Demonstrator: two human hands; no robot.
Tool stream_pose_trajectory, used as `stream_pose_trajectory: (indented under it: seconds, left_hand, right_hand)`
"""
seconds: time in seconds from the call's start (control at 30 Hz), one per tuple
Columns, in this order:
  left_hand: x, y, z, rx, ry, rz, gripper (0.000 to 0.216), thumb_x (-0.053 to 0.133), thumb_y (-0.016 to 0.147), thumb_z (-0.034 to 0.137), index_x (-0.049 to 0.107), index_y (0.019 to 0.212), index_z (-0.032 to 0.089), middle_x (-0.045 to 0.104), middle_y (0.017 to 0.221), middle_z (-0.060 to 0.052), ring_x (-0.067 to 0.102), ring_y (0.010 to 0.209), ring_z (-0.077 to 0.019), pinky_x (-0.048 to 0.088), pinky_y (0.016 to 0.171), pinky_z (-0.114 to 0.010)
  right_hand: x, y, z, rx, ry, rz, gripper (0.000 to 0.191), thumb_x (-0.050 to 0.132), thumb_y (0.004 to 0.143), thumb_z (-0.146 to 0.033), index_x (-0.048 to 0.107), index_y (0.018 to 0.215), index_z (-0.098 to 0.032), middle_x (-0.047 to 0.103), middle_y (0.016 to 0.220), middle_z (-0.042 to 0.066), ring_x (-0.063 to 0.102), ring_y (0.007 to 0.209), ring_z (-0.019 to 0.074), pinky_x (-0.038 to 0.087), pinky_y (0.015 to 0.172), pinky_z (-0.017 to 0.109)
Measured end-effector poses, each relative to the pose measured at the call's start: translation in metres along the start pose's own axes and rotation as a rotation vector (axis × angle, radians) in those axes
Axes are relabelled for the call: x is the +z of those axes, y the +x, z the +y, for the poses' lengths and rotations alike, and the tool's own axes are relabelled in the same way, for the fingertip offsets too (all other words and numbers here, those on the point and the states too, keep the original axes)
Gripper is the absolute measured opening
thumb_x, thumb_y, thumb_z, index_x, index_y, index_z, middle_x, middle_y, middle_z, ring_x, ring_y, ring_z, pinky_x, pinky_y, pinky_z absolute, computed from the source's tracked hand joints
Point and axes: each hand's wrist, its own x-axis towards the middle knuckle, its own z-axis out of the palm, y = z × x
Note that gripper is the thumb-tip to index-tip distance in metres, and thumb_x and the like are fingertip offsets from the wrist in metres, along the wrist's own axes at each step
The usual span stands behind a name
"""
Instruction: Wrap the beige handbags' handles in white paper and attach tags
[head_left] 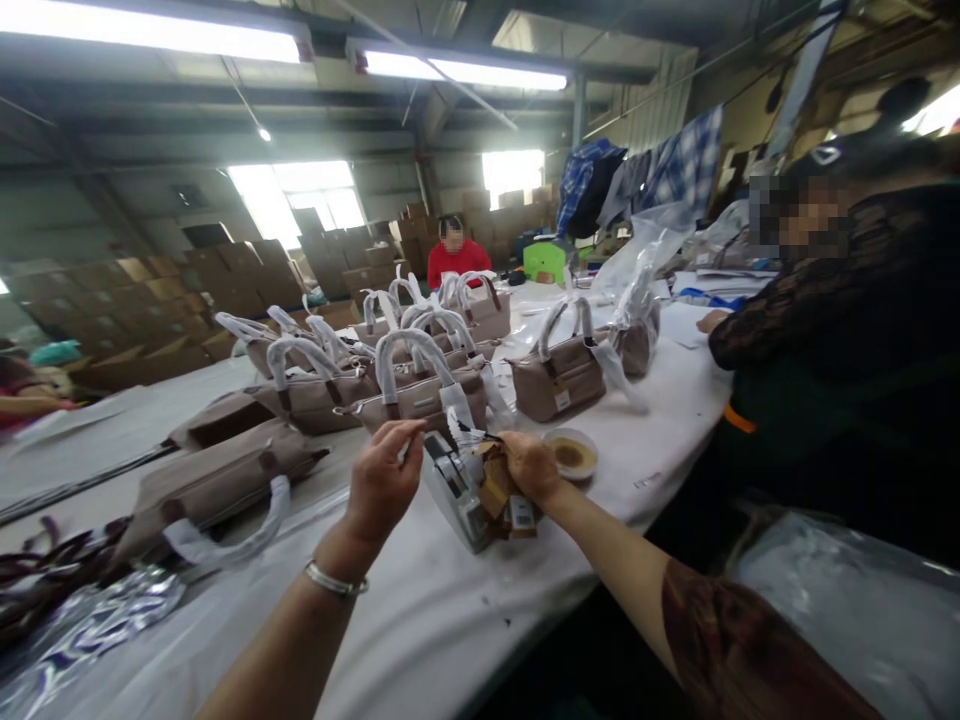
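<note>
My left hand (384, 478) is raised above the white table (420, 620), fingers pinched on something small and thin that I cannot make out. My right hand (529, 465) is closed on a bundle of brown paper tags (504, 492) that hang below it. Between the two hands stands a tape dispenser (454, 490) on the table. Just behind the hands is a taupe handbag (416, 395) with white-wrapped handles.
Several more taupe handbags (559, 372) stand and lie across the table. A small dish (571, 453) sits right of my right hand. A person in dark clothes (847, 340) works at the right edge, another in red (456, 258) sits far behind. Cardboard boxes (150, 300) fill the back.
</note>
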Motion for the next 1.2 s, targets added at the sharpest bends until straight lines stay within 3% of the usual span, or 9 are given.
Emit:
stream_pose_trajectory:
  seconds: [0.13, 0.23, 0.4, 0.5, 0.6, 0.73, 1.0, 1.2]
  left_hand:
    - [0.034, 0.057, 0.011, 0.200, -0.032, -0.176, 0.018, 0.054, 0.092, 0.026, 0.069, 0.099, 0.019, 0.069, 0.091, -0.005, 0.063, 0.085, -0.0149, 0.050, 0.080, -0.027]
    - [0.060, 0.081, 0.007, 0.241, 0.039, -0.319, 0.016, 0.058, 0.089, 0.025, 0.072, 0.092, 0.018, 0.070, 0.087, -0.005, 0.063, 0.080, -0.0155, 0.049, 0.076, -0.027]
    - [0.077, 0.086, -0.006, 0.296, 0.217, -0.677, 0.011, 0.064, 0.084, 0.024, 0.073, 0.083, 0.019, 0.070, 0.080, -0.004, 0.063, 0.072, -0.0171, 0.044, 0.064, -0.025]
    - [0.072, 0.076, -0.008, 0.343, 0.235, -0.776, 0.009, 0.063, 0.084, 0.024, 0.071, 0.088, 0.021, 0.069, 0.084, -0.003, 0.063, 0.074, -0.0168, 0.043, 0.063, -0.024]
    - [0.066, 0.065, -0.006, 0.372, 0.273, -0.798, 0.011, 0.063, 0.085, 0.027, 0.068, 0.093, 0.022, 0.067, 0.088, -0.003, 0.062, 0.074, -0.0156, 0.043, 0.063, -0.023]
    - [0.070, 0.059, -0.002, 0.373, 0.450, -0.722, 0.016, 0.054, 0.090, 0.031, 0.065, 0.090, 0.019, 0.063, 0.088, -0.005, 0.060, 0.072, -0.0156, 0.040, 0.059, -0.025]
    - [0.072, 0.065, -0.001, 0.476, 0.571, -0.650, 0.017, 0.047, 0.090, 0.019, 0.061, 0.081, 0.020, 0.061, 0.084, -0.004, 0.057, 0.074, -0.0174, 0.037, 0.057, -0.029]
    - [0.065, 0.059, -0.018, 0.367, 0.575, -0.605, 0.021, 0.045, 0.091, 0.019, 0.062, 0.080, 0.021, 0.063, 0.086, -0.004, 0.058, 0.077, -0.0178, 0.039, 0.060, -0.029]
  right_hand:
    - [0.000, 0.000, 0.002, -0.064, -0.056, 0.011, 0.028, 0.043, 0.093, -0.020, 0.070, 0.099, -0.020, 0.072, 0.088, 0.011, 0.064, 0.080, 0.0246, 0.041, 0.074, 0.032]
    - [-0.002, 0.000, 0.003, -0.095, -0.080, 0.005, 0.025, 0.044, 0.092, -0.019, 0.069, 0.099, -0.020, 0.072, 0.086, 0.010, 0.064, 0.080, 0.0248, 0.041, 0.075, 0.032]
    - [-0.003, 0.001, 0.004, -0.108, -0.078, 0.023, 0.027, 0.042, 0.094, -0.020, 0.067, 0.102, -0.021, 0.072, 0.086, 0.009, 0.064, 0.079, 0.0234, 0.040, 0.073, 0.031]
    - [-0.002, 0.002, 0.007, -0.075, -0.071, 0.031, 0.026, 0.042, 0.094, -0.020, 0.068, 0.100, -0.021, 0.072, 0.085, 0.008, 0.065, 0.078, 0.0231, 0.040, 0.071, 0.031]
    - [0.000, 0.004, 0.008, -0.042, -0.065, 0.039, 0.025, 0.043, 0.094, -0.021, 0.068, 0.097, -0.021, 0.072, 0.083, 0.007, 0.065, 0.076, 0.0231, 0.039, 0.069, 0.030]
    - [-0.001, 0.004, 0.006, -0.033, -0.060, 0.032, 0.025, 0.043, 0.095, -0.023, 0.067, 0.092, -0.020, 0.072, 0.080, 0.007, 0.065, 0.075, 0.0216, 0.037, 0.067, 0.029]
    - [-0.012, 0.009, 0.000, 0.049, -0.092, -0.045, 0.028, 0.040, 0.098, -0.027, 0.066, 0.088, -0.021, 0.072, 0.080, 0.004, 0.064, 0.072, 0.0166, 0.033, 0.062, 0.026]
    - [-0.014, 0.023, 0.002, 0.092, -0.138, -0.174, 0.032, 0.038, 0.098, -0.032, 0.068, 0.091, -0.023, 0.073, 0.084, 0.004, 0.066, 0.077, 0.0179, 0.034, 0.062, 0.026]
